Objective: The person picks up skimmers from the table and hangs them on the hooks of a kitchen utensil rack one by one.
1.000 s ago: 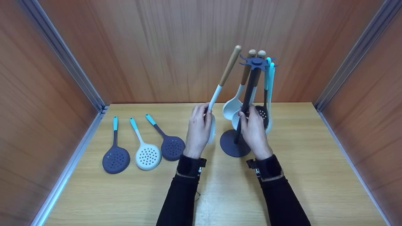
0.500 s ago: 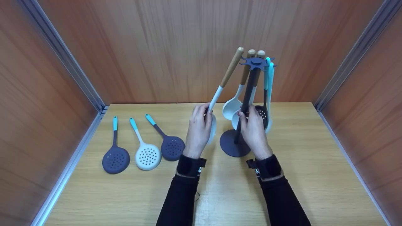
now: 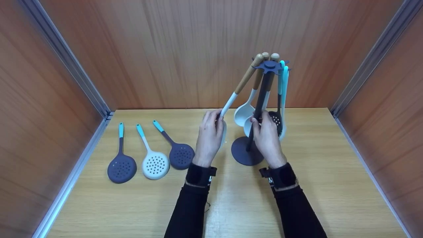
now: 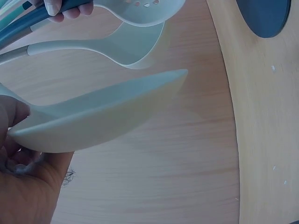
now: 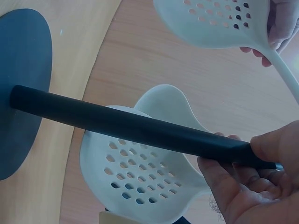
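Observation:
My left hand [image 3: 209, 135] pinches a white utensil with a wooden handle [image 3: 245, 79], low on its white shaft; the handle leans right, its tip at the left hooks of the dark stand's top [image 3: 270, 66]. In the right wrist view this utensil's white head [image 5: 212, 28] has holes. My right hand [image 3: 268, 138] grips the stand's dark pole [image 3: 261, 96] above its round base [image 3: 243, 156]. On the stand hang a white ladle [image 3: 244, 114], another wooden-handled utensil, and two with turquoise handles [image 3: 285, 86], one with a dark slotted head [image 3: 275, 121].
Three slotted skimmers lie on the table at the left: a dark one [image 3: 122, 168], a white one [image 3: 156, 165] and another dark one [image 3: 181, 155] beside my left wrist. Wooden panels [image 3: 185, 56] with metal edges [image 3: 71, 59] enclose the table [image 3: 231, 205] at the back and sides.
The upper end of the wooden handle has moved right and slightly down, from beside the stand's top to its hooks. My left hand has barely shifted; my right hand stays on the pole.

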`<state>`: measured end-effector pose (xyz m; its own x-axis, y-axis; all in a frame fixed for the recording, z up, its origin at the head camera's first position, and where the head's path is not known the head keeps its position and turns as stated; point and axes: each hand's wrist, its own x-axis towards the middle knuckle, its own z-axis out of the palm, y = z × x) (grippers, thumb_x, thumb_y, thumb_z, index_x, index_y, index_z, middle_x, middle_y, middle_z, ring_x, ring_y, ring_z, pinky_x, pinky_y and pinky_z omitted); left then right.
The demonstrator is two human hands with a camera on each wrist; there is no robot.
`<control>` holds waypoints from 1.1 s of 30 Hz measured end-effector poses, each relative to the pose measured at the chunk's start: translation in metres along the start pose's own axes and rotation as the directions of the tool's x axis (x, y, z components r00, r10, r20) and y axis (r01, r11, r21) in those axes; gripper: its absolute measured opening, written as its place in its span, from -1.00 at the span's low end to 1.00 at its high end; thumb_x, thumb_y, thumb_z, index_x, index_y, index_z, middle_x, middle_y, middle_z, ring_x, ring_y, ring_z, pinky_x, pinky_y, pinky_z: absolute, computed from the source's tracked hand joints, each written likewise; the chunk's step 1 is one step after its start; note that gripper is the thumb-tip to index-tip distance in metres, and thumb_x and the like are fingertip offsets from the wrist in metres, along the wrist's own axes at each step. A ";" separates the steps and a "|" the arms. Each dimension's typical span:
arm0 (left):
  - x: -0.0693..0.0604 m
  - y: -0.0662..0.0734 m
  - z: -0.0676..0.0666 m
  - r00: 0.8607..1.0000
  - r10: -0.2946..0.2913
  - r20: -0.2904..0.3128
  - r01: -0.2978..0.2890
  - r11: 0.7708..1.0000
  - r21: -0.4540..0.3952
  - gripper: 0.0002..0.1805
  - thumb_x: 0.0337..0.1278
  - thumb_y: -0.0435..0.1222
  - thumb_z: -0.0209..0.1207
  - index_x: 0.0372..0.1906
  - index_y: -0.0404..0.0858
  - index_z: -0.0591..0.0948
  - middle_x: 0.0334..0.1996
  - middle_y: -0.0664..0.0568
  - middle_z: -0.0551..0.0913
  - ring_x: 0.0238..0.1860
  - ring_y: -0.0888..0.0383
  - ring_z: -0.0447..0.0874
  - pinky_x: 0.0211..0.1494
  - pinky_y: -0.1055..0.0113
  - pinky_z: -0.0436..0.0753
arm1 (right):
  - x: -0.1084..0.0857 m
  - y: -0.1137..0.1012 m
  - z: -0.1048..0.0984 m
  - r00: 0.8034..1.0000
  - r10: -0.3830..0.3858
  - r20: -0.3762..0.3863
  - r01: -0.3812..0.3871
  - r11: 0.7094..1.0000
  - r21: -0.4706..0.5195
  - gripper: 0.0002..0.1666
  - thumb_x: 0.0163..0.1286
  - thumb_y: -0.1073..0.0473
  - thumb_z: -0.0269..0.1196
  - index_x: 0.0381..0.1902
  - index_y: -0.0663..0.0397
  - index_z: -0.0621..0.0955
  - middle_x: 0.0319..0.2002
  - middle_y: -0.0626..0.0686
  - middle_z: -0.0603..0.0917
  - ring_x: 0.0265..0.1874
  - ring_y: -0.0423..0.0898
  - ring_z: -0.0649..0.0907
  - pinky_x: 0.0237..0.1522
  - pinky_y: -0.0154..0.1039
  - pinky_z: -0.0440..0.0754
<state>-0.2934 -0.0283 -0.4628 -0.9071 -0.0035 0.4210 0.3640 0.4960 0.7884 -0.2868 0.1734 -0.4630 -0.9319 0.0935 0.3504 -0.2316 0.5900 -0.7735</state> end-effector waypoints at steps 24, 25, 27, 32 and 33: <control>-0.002 -0.006 0.008 0.996 0.000 0.087 -0.002 1.000 0.021 -0.65 0.81 -0.26 0.09 0.46 -0.21 0.59 0.26 -0.06 0.66 0.38 0.05 0.75 0.46 0.15 0.77 | 0.002 -0.003 0.002 0.998 0.047 0.041 -0.045 0.998 -0.042 -0.65 0.85 0.16 0.07 0.41 0.21 0.48 0.32 0.27 0.72 0.44 0.21 0.73 0.40 0.20 0.76; -0.002 -0.006 0.008 0.996 0.000 0.088 -0.002 1.000 0.024 -0.65 0.81 -0.26 0.09 0.46 -0.20 0.59 0.26 -0.06 0.67 0.37 0.05 0.75 0.46 0.14 0.77 | 0.002 -0.003 0.002 0.998 0.051 0.043 -0.049 0.998 -0.045 -0.64 0.85 0.15 0.07 0.42 0.20 0.47 0.32 0.27 0.72 0.44 0.20 0.73 0.40 0.20 0.76; -0.001 -0.006 0.009 0.996 0.000 0.090 -0.003 0.999 0.032 -0.65 0.81 -0.25 0.09 0.46 -0.20 0.59 0.26 -0.05 0.67 0.35 0.06 0.76 0.45 0.14 0.78 | 0.003 -0.003 0.002 0.997 0.055 0.046 -0.053 0.997 -0.048 -0.64 0.86 0.14 0.07 0.43 0.19 0.47 0.33 0.26 0.71 0.45 0.20 0.73 0.41 0.20 0.76; -0.001 -0.007 0.010 0.995 -0.003 0.095 -0.002 0.999 0.051 -0.64 0.81 -0.25 0.10 0.46 -0.19 0.59 0.26 -0.05 0.67 0.32 0.07 0.76 0.43 0.15 0.79 | 0.002 -0.004 0.002 0.998 0.038 0.043 -0.036 0.999 -0.041 -0.64 0.85 0.13 0.09 0.42 0.18 0.48 0.33 0.26 0.71 0.43 0.19 0.74 0.39 0.19 0.77; -0.001 -0.007 0.010 0.995 -0.005 0.097 0.000 0.999 0.053 -0.64 0.81 -0.25 0.10 0.47 -0.19 0.58 0.26 -0.04 0.67 0.32 0.07 0.76 0.43 0.15 0.79 | 0.002 -0.004 0.002 0.999 0.031 0.039 -0.030 0.999 -0.039 -0.65 0.85 0.14 0.09 0.41 0.19 0.48 0.32 0.26 0.71 0.43 0.19 0.74 0.39 0.19 0.77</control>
<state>-0.2968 -0.0234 -0.4733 -0.9251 0.0787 0.3714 0.3526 0.5411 0.7635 -0.2882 0.1699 -0.4605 -0.9489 0.0804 0.3051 -0.1927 0.6179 -0.7623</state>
